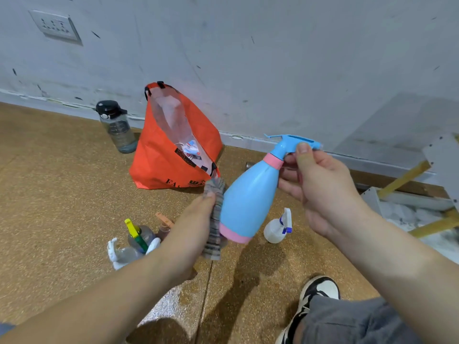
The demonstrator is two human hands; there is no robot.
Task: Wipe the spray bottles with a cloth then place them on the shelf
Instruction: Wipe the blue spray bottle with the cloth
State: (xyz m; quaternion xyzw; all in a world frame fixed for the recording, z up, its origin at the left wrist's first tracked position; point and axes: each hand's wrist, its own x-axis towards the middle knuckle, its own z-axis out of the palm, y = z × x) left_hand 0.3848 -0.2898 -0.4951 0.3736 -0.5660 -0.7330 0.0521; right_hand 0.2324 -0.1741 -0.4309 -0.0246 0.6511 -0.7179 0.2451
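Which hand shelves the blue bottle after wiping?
Right, likely. The right hand grips the blue spray bottle by its neck, nearer the metal rack; the left hand holds the striped cloth.

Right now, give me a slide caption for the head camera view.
Left hand holds striped grey cloth against tilted blue-and-pink plastic spray bottle, right hand gripping its neck.

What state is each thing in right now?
Blue spray bottle: tilted in the air, right hand gripping its neck.
Cloth: held by left hand against the bottle's side.
Orange bag: open, on floor.
Water bottle: upright, capped.
White spray bottle: upright on floor.
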